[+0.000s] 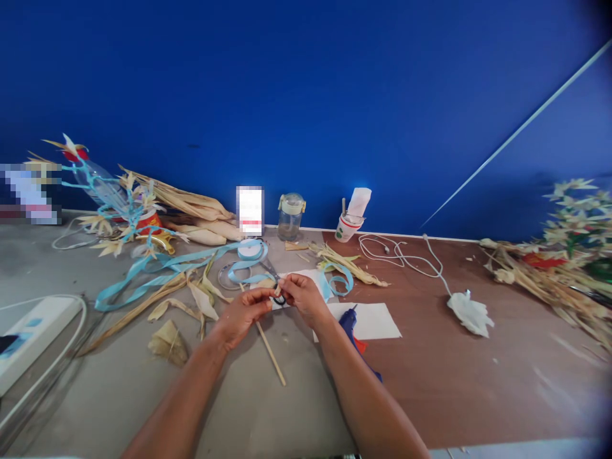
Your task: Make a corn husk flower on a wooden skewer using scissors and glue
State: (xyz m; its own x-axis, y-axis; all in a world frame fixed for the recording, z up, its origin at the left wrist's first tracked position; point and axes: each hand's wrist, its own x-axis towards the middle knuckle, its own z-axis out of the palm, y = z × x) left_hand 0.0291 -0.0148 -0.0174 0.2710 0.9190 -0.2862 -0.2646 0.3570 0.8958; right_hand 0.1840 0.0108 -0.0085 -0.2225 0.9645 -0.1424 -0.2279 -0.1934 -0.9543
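Together: left hand [243, 315], right hand [304, 298] pinch scrap [278, 291] | cup [348, 230]: green mark [340, 233] illegible

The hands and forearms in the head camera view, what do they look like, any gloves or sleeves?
The left hand and right hand are bare, without gloves. The forearms show no sleeves, watch or bracelet as far as the picture reaches.

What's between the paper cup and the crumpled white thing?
A white cable lies looped on the brown table between them, in the head view.
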